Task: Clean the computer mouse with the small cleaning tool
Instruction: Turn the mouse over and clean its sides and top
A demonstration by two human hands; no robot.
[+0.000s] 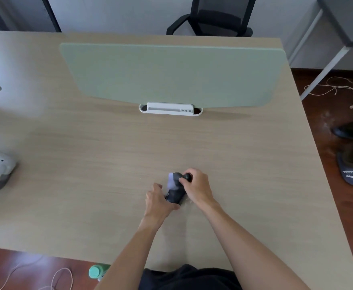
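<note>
Computer mouse [174, 196]: dark, lying on the desk [87, 164] near its front edge. Looks light, rigid, smooth-shelled; likely slides unless pinned at the sides. Left hand [157, 200] grips its rear flank. Right hand [198, 187] pinches the small cleaning tool [185, 177], pale tip touching the mouse's front.

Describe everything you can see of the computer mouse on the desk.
The computer mouse is dark, with a matte, plastic-looking shell, and lies on the wooden desk near its front edge. The left hand grips its near end. The right hand holds a small dark cleaning tool at its far end, where something pale and blurred shows. Buttons and wheel cannot be made out.
</note>
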